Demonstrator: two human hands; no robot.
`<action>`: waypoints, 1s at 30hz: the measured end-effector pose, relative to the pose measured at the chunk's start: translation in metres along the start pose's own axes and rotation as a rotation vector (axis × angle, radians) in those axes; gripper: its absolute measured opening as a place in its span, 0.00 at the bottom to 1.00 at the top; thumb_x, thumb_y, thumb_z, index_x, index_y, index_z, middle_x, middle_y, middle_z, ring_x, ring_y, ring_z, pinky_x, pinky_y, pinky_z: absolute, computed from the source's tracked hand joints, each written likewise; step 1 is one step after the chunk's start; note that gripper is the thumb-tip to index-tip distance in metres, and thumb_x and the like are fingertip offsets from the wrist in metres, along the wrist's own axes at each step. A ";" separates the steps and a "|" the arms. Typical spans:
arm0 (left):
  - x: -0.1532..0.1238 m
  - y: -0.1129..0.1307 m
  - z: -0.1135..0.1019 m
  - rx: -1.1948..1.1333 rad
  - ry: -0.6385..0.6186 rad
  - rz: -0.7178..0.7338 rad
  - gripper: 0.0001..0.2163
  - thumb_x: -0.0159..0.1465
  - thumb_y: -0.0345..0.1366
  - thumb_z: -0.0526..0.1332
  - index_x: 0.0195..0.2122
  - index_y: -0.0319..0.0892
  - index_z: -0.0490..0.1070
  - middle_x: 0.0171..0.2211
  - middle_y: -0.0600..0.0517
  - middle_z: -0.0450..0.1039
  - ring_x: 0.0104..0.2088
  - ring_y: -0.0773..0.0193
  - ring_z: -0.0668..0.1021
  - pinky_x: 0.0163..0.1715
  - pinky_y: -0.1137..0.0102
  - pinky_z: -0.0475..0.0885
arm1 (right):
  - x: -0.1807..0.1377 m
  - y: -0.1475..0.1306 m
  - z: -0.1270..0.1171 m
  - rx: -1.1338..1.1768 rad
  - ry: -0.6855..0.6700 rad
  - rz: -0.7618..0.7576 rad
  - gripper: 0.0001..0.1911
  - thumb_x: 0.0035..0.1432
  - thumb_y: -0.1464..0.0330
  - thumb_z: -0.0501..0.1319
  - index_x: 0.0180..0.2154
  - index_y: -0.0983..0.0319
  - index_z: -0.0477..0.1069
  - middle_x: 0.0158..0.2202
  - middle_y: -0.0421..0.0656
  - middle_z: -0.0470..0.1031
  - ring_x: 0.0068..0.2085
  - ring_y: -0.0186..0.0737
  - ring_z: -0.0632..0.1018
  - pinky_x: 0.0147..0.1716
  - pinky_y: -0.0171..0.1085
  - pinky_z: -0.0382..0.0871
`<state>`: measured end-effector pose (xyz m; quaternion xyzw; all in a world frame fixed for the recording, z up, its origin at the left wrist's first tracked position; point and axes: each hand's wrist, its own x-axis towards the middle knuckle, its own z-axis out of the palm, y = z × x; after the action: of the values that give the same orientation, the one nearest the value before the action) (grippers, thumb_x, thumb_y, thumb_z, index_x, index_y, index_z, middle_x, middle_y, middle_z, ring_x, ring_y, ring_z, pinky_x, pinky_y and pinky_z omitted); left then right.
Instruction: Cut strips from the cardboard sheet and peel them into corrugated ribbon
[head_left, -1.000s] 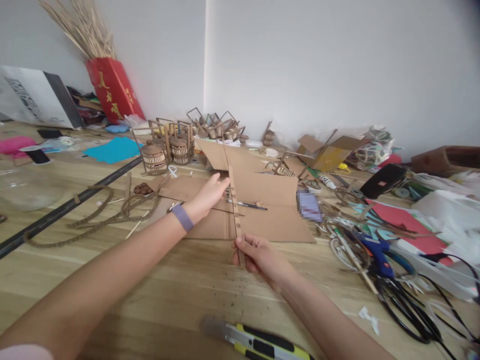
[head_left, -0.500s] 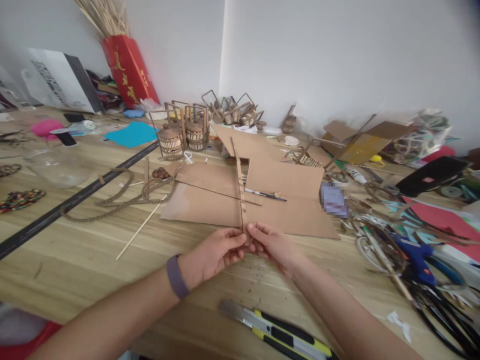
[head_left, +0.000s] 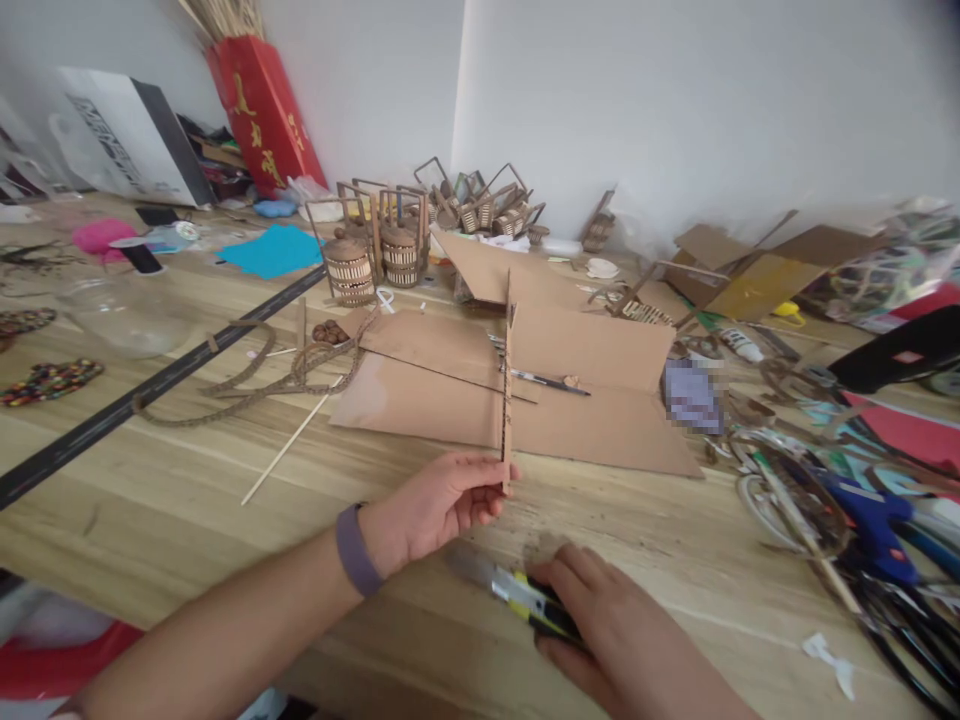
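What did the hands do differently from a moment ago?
The right hand let go of the cardboard strip and dropped to the yellow-and-black utility knife, closing on it. The left hand, which first reached toward the far end, took over the strip's near end and holds it upright. The cardboard sheets stayed put.

brown cardboard strip, yellow-black utility knife

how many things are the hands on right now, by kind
cardboard strip: 1, pinched upright in the left hand
utility knife: 1, lying on the table under the right hand
total: 2
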<state>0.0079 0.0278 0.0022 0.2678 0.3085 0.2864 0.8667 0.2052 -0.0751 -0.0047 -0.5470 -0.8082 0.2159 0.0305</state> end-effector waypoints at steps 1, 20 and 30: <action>-0.001 0.000 0.001 0.005 -0.017 -0.016 0.13 0.53 0.36 0.74 0.33 0.33 0.76 0.26 0.54 0.73 0.22 0.76 0.73 0.22 0.82 0.67 | 0.007 0.002 -0.001 -0.006 0.052 -0.002 0.18 0.52 0.74 0.64 0.46 0.57 0.74 0.41 0.45 0.75 0.43 0.46 0.76 0.41 0.43 0.71; -0.001 -0.023 0.000 0.193 -0.028 -0.027 0.22 0.45 0.45 0.77 0.30 0.38 0.69 0.24 0.57 0.71 0.22 0.73 0.71 0.24 0.75 0.65 | 0.029 -0.011 -0.009 0.089 0.736 -0.278 0.03 0.61 0.72 0.61 0.36 0.58 0.74 0.32 0.40 0.79 0.33 0.35 0.78 0.35 0.37 0.69; -0.003 -0.026 0.002 0.238 0.004 0.001 0.25 0.42 0.49 0.77 0.29 0.39 0.66 0.22 0.57 0.72 0.19 0.74 0.70 0.20 0.76 0.64 | 0.028 -0.017 -0.002 0.348 0.653 -0.096 0.06 0.60 0.68 0.61 0.29 0.58 0.73 0.27 0.39 0.77 0.30 0.35 0.76 0.30 0.35 0.69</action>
<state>0.0161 0.0071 -0.0117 0.3684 0.3417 0.2488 0.8280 0.1795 -0.0542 -0.0017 -0.5351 -0.7319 0.1625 0.3895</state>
